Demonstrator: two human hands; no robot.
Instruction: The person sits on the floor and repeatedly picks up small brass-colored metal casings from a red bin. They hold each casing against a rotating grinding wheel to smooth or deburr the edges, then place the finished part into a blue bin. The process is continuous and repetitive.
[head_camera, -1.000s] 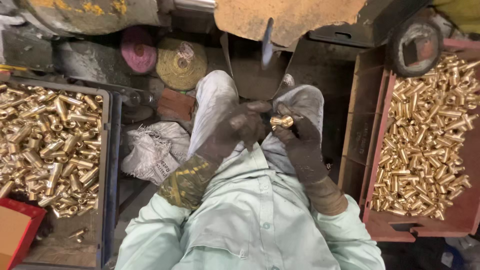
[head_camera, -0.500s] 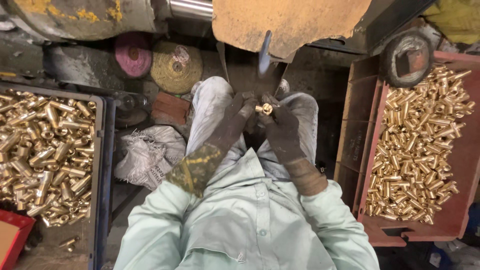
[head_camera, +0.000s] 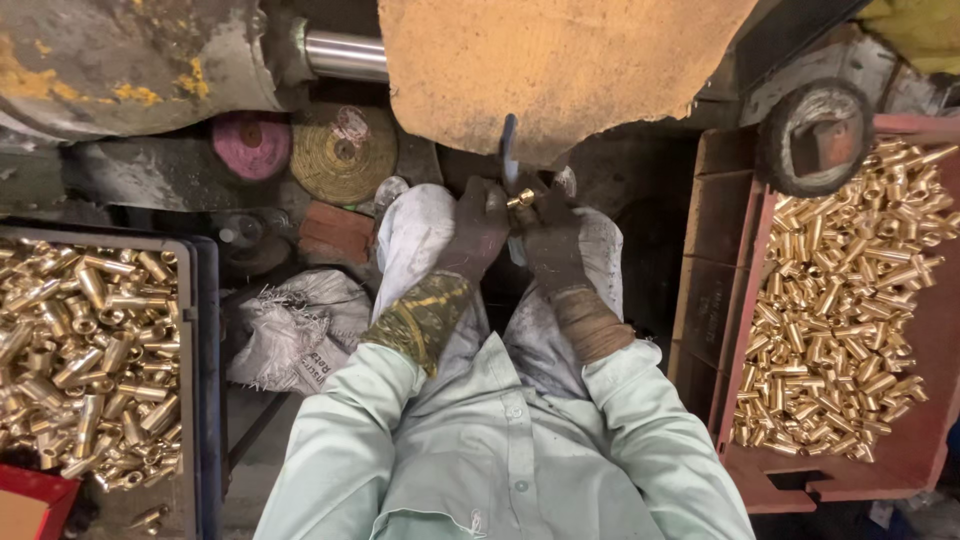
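Your gloved left hand (head_camera: 478, 225) and right hand (head_camera: 552, 235) pinch one small brass part (head_camera: 521, 198) between their fingers, right under the buffing wheel (head_camera: 560, 70). Grip it firmly, press lightly, turn it evenly, and keep the glove tips off the wheel's edge.

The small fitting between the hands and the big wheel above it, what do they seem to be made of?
Small fitting: probably polished brass, judging by its yellow metallic shine. Big wheel: seemingly cloth or fibre, matte tan, with a fuzzy surface. Both hands, left and right, grip the fitting.
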